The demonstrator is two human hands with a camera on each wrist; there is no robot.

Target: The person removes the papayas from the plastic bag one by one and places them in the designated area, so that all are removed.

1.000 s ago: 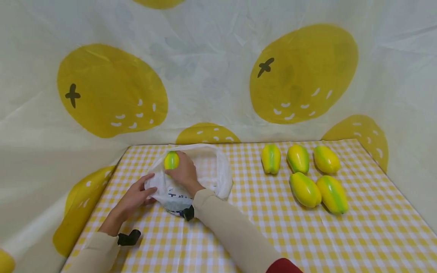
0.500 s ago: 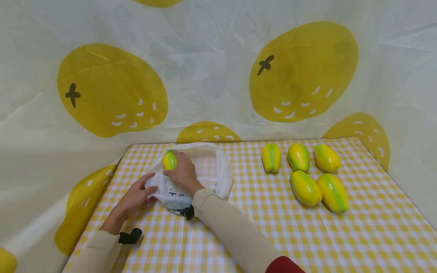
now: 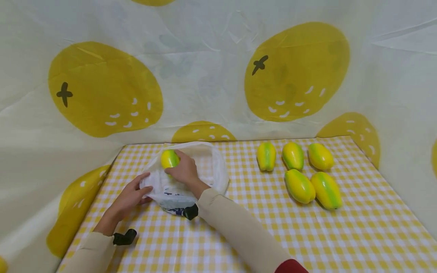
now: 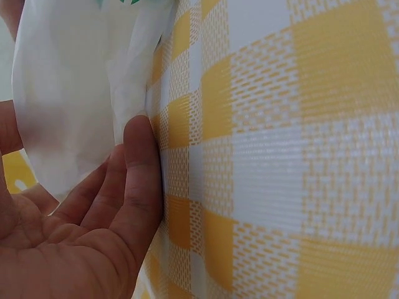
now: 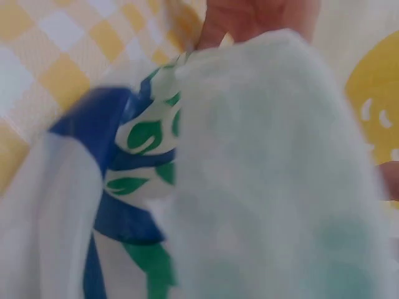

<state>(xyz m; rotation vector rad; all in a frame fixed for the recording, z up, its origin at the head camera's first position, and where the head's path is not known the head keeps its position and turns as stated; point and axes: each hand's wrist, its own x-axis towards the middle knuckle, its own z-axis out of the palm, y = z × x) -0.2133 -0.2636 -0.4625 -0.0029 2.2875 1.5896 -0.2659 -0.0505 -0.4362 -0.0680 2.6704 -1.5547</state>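
A white plastic bag (image 3: 221,174) lies on the checked tablecloth with its mouth spread wide, blue and green print showing on its near side. Within the mouth, toward the left, my right hand (image 3: 184,168) grips a yellow-green papaya (image 3: 168,159). My left hand (image 3: 131,193) holds the left rim of the bag between thumb and fingers; in the left wrist view, its fingers (image 4: 140,168) lie against the white film close to the cloth. Printed film (image 5: 262,168) fills most of the right wrist view and hides the papaya there.
Several more papayas sit to the right: a back row with one papaya (image 3: 293,156) in its middle, and two in front, including a papaya (image 3: 326,190). A fruit-printed curtain (image 3: 205,76) rises behind the table. Yellow-white checked cloth (image 3: 252,212) covers the tabletop.
The papaya has turned slightly in my right hand and now shows more yellow on its left. My left hand stays at the bag's rim. The head view has shifted slightly.
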